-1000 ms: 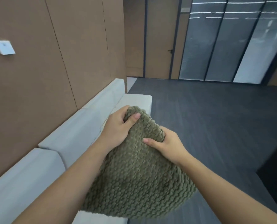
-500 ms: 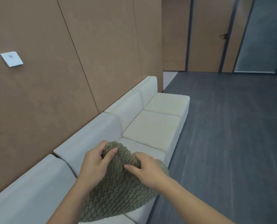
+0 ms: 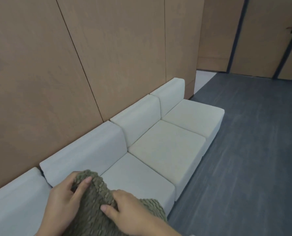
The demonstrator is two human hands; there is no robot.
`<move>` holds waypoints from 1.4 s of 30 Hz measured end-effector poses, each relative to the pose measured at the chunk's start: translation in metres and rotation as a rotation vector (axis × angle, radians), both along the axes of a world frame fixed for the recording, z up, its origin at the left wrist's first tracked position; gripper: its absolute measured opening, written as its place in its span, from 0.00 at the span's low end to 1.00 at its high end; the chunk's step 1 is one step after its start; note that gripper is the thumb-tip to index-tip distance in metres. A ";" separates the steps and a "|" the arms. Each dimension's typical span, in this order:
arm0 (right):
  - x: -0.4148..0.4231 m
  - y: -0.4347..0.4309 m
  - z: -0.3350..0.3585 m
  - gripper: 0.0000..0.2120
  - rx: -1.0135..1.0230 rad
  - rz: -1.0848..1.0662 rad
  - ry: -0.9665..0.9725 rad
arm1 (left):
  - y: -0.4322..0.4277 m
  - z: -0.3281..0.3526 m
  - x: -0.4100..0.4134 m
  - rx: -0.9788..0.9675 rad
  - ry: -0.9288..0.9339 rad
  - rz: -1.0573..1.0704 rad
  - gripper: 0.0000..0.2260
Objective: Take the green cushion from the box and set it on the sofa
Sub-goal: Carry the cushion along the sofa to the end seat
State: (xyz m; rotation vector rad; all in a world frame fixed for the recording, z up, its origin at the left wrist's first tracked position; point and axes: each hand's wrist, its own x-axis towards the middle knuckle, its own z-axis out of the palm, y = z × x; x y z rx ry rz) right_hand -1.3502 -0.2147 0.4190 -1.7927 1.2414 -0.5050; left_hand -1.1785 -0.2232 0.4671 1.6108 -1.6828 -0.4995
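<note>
The green knitted cushion (image 3: 92, 206) sits low at the bottom of the view, over the near seat of the cream sectional sofa (image 3: 167, 150). My left hand (image 3: 63, 200) grips its upper left edge, thumb on the front face. My right hand (image 3: 129, 213) grips its top right edge, fingers curled over the knit. The cushion's lower part runs out of frame, so I cannot tell whether it rests on the seat. The box is not in view.
The sofa runs along a brown panelled wall (image 3: 90, 57) on the left. Dark grey floor (image 3: 252, 150) spreads to the right of it. A brown door (image 3: 267, 36) with a dark frame stands at the far right.
The cushion and both hands have dropped lower and nearer the sofa seat. My view has swung left toward the wall, showing more of the sofa.
</note>
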 end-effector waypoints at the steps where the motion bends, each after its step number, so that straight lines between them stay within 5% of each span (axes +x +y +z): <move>1: -0.010 -0.019 -0.003 0.23 -0.001 0.012 0.004 | -0.019 -0.003 -0.011 0.006 0.001 0.006 0.06; 18: -0.214 -0.373 0.004 0.15 -0.141 0.008 0.019 | -0.345 0.011 -0.209 -0.025 -0.019 0.024 0.03; 28: -0.392 -0.535 0.002 0.14 -0.074 0.087 -0.088 | -0.498 0.018 -0.395 -0.025 -0.091 0.122 0.07; 42: -0.617 -0.724 0.003 0.17 -0.075 0.115 -0.001 | -0.684 -0.001 -0.611 0.032 -0.030 0.179 0.12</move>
